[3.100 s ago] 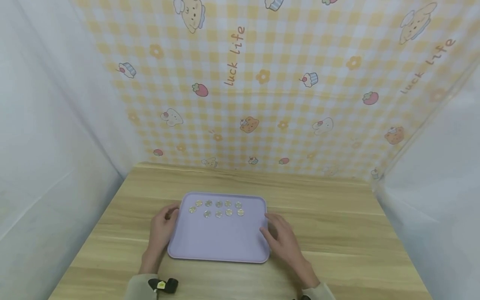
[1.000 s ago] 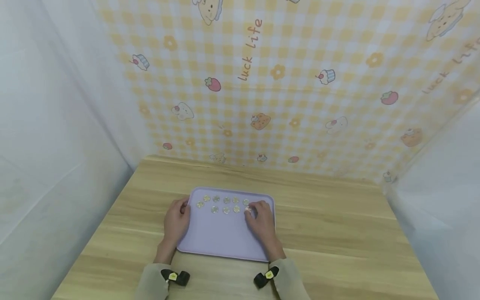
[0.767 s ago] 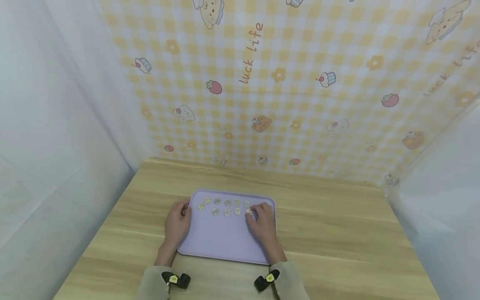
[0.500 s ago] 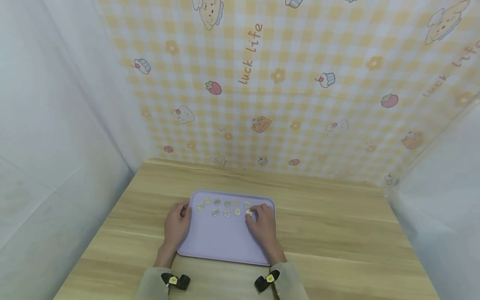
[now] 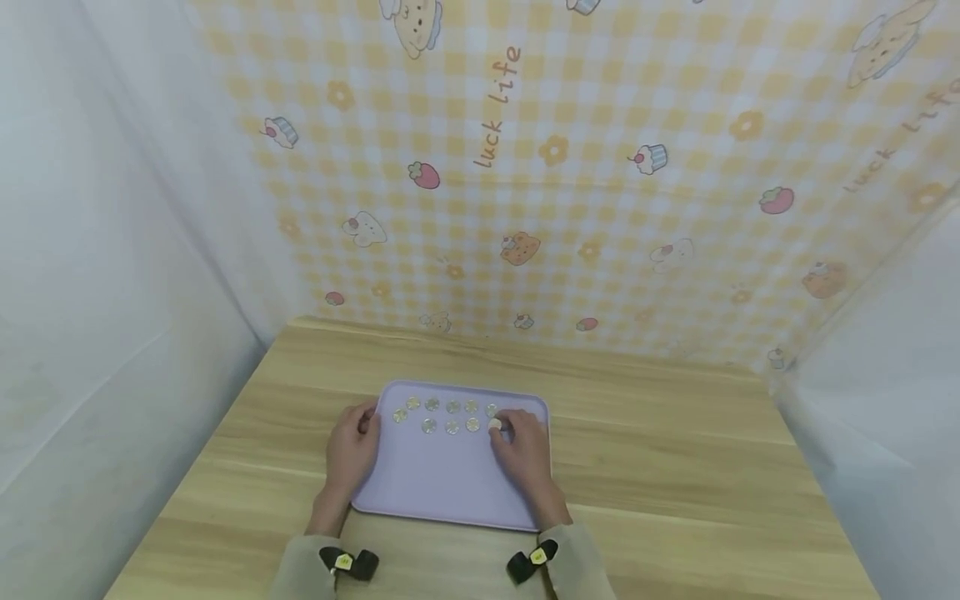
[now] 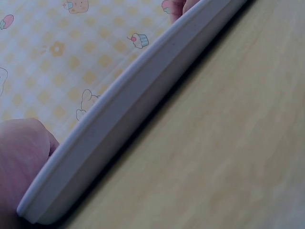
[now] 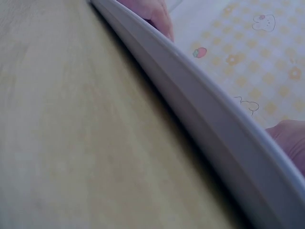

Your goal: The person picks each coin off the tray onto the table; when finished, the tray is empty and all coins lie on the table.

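In the head view a lilac tray (image 5: 442, 475) lies on the table, with several small shiny coins (image 5: 452, 407) in two rows near its far side. My left hand (image 5: 352, 450) holds the tray's left edge, its thumb at the rim and its other fingers curled. Over the right part of the tray, my right hand (image 5: 525, 450) pinches the coin (image 5: 495, 424) at the right end of the nearer row between thumb and index finger. Both wrist views mostly show the tray's outer wall (image 6: 128, 109), with part of each hand above the rim; the coins are hidden there.
The wooden table (image 5: 660, 467) extends around the tray on all sides. A yellow checked cloth (image 5: 480, 208) hangs behind it, and white sheets (image 5: 112, 292) stand at the left and right. Each sleeve cuff carries a small black camera (image 5: 365, 566).
My right hand has moved from the tray's right edge inward to the end coin, which now looks paler between the fingertips. My left hand stays at the left edge.
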`<state>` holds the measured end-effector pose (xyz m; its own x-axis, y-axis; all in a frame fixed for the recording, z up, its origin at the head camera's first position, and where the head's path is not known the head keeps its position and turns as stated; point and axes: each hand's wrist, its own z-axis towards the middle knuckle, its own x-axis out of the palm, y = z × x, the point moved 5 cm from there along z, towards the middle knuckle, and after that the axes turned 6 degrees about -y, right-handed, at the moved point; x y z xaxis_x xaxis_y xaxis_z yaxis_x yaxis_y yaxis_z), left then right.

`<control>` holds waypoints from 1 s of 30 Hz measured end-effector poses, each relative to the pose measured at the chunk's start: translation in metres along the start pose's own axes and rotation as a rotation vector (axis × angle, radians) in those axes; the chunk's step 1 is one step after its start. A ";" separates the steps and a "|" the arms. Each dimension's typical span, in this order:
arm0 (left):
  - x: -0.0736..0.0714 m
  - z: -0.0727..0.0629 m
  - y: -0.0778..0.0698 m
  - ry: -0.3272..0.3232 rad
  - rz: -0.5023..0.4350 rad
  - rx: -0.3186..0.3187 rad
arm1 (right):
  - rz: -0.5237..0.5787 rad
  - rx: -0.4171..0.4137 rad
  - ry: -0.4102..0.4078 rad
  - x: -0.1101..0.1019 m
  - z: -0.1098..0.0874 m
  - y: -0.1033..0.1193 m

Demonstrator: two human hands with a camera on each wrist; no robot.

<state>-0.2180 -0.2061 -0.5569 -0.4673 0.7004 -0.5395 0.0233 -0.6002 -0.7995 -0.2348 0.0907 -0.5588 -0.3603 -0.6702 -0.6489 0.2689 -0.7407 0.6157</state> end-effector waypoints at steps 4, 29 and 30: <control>-0.001 -0.001 0.002 -0.001 -0.006 -0.011 | -0.021 -0.050 -0.014 0.001 -0.001 0.001; -0.002 0.000 0.001 -0.016 -0.024 0.016 | 0.022 -0.086 -0.060 -0.003 -0.001 0.005; -0.002 0.000 0.001 -0.015 -0.024 0.018 | 0.026 -0.084 -0.059 -0.003 -0.001 0.005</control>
<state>-0.2170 -0.2080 -0.5569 -0.4812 0.7088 -0.5158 -0.0037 -0.5900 -0.8074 -0.2313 0.0893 -0.5543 -0.4032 -0.6871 -0.6044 0.3522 -0.7262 0.5905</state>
